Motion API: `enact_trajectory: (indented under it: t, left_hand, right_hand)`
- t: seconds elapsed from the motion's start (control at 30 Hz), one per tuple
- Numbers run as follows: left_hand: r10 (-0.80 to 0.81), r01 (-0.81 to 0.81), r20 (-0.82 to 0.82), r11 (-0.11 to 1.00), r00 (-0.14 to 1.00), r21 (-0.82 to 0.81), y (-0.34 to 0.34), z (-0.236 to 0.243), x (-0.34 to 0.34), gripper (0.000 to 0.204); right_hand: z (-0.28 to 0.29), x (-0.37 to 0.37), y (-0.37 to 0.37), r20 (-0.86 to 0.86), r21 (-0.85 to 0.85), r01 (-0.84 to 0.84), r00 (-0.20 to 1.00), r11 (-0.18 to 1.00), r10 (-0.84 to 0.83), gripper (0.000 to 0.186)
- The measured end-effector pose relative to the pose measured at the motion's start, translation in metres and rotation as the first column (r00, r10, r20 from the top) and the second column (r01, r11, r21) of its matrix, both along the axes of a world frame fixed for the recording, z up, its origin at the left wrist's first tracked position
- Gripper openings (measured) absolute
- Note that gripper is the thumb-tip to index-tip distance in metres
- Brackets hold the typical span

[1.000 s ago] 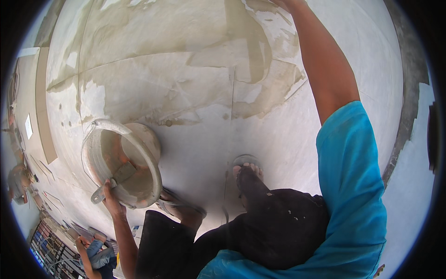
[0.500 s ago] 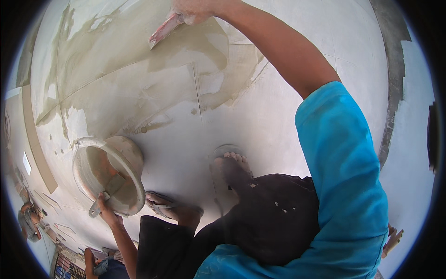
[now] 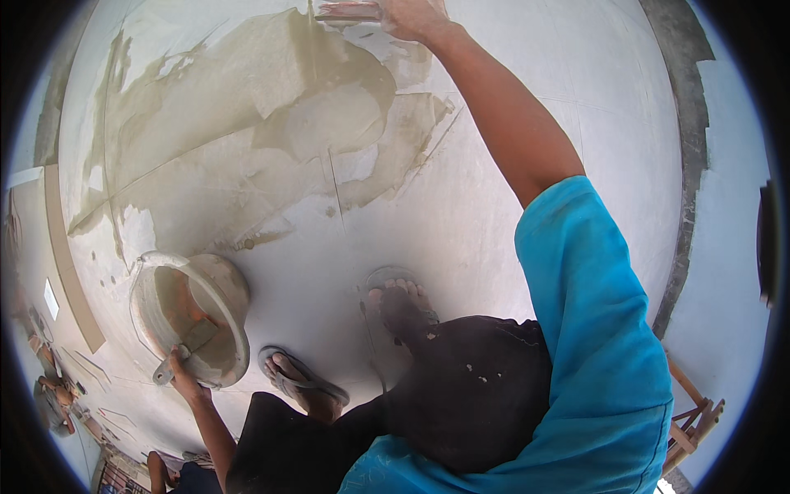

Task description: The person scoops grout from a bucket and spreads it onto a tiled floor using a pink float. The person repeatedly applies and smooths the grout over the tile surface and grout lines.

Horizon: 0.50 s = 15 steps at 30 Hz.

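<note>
My right hand (image 3: 415,18) is at the far end of my stretched arm, closed around a reddish flat spreader (image 3: 350,11) whose long edge lies at the wet grey-beige paste (image 3: 247,78) smeared over the pale tiled floor (image 3: 527,272). At the lower left, my left hand (image 3: 186,379) is closed at the near rim of a tilted, paste-stained bucket (image 3: 224,280). In that hand is a putty knife (image 3: 201,334), its blade inside the bucket and its handle end outside. Some of the left fingers are hidden.
My sandalled feet (image 3: 304,380) stand between the bucket and my knees. Another person (image 3: 185,476) is at the lower left edge. A wooden frame (image 3: 693,424) stands at the lower right. A dark grey strip (image 3: 687,165) borders the floor on the right.
My right hand has swung right and slightly farther away with the spreader, which has turned from slanted to nearly level. My left hand stays at the bucket rim with the putty knife.
</note>
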State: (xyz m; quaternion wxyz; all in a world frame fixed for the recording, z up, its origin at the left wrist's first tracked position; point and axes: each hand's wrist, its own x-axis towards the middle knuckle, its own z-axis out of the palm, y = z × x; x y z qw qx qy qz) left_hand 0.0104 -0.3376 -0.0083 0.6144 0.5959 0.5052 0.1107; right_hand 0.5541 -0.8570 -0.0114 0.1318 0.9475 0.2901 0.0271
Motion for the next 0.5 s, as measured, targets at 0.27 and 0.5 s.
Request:
enact_trajectory:
  t: [0.27,0.5]
  left_hand:
    - [0.056,-0.055,-0.041,0.998,0.998,0.03,0.001,0.018,-0.027,0.059]
    - [0.039,-0.038,-0.056,0.999,0.998,0.03,-0.002,0.019,-0.018,0.053]
  right_hand:
    - [0.038,-0.103,0.057,-0.22,0.145,0.122,0.971,0.982,-0.088,0.017]
    - [0.035,-0.169,0.072,-0.321,0.051,0.285,0.912,0.957,-0.255,0.025]
